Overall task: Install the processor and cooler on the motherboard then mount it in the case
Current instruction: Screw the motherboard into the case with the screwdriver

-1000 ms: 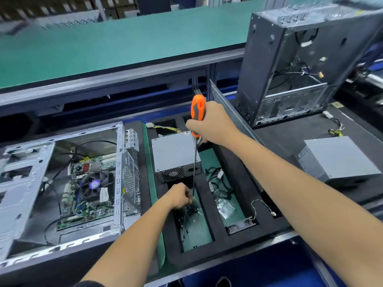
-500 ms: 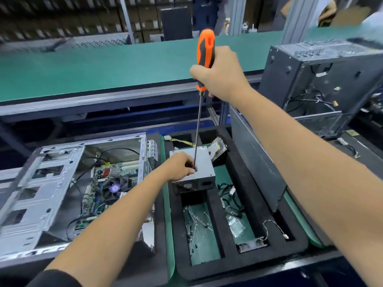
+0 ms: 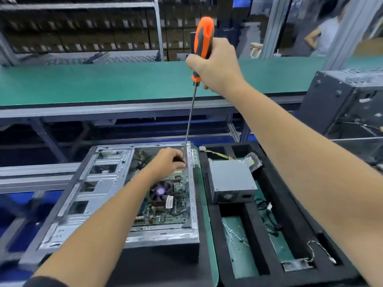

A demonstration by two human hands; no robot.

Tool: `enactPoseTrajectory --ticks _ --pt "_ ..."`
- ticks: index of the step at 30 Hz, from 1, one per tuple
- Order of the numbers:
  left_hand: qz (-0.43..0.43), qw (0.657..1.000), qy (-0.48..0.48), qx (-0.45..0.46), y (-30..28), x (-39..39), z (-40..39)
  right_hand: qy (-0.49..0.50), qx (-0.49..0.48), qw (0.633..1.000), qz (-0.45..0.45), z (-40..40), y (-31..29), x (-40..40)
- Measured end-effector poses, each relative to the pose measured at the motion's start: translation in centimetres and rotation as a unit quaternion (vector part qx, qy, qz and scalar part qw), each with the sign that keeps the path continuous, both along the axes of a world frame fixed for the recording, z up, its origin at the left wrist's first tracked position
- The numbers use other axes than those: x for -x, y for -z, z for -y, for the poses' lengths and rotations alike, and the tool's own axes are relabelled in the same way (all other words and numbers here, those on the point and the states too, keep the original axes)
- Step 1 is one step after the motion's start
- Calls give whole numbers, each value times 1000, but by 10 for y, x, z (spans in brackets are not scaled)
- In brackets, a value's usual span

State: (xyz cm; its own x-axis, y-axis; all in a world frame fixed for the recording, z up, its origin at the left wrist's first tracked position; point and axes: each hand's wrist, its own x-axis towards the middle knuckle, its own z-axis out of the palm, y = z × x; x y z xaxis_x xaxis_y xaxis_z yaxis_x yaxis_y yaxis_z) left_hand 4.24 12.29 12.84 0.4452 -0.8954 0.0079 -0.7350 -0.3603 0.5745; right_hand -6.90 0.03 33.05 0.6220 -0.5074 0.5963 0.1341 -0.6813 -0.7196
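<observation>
The motherboard (image 3: 165, 206) lies flat inside the open silver case (image 3: 99, 195), which rests on its side in front of you. The board is green and crowded with small parts, and a black cooler (image 3: 160, 192) with a purple centre sits on it; your left forearm crosses over its near-left part.

Your right hand (image 3: 215, 65) is wrapped tight around the orange-and-black handle of a long screwdriver (image 3: 202, 40), held nearly upright well above the case. Its thin shaft runs down to your left hand (image 3: 166, 161), whose fingers are curled and pinch the shaft near the tip, just inside the case's far right corner. The tip itself is hidden behind those fingers.

Just right of the case, a black foam tray (image 3: 211, 224) holds a grey power supply (image 3: 231, 180), loose cables, and a scatter of small screws (image 3: 234, 235) in one slot. A dark second case (image 3: 335, 100) stands at the far right, and a green conveyor belt (image 3: 103, 83) runs across behind everything.
</observation>
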Motion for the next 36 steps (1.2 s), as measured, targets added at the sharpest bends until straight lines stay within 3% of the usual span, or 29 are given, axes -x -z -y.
enactPoseTrajectory --ticks 11,23,36 --pt "38 996 2 -76 27 -77 -49 -4 -5 999 -52 -65 26 -89" --pt "30 998 -23 -45 51 -78 -29 29 -22 997 -74 -48 54 -91" --pt "62 994 50 -71 63 -87 -10 15 -24 995 -96 -28 69 -96"
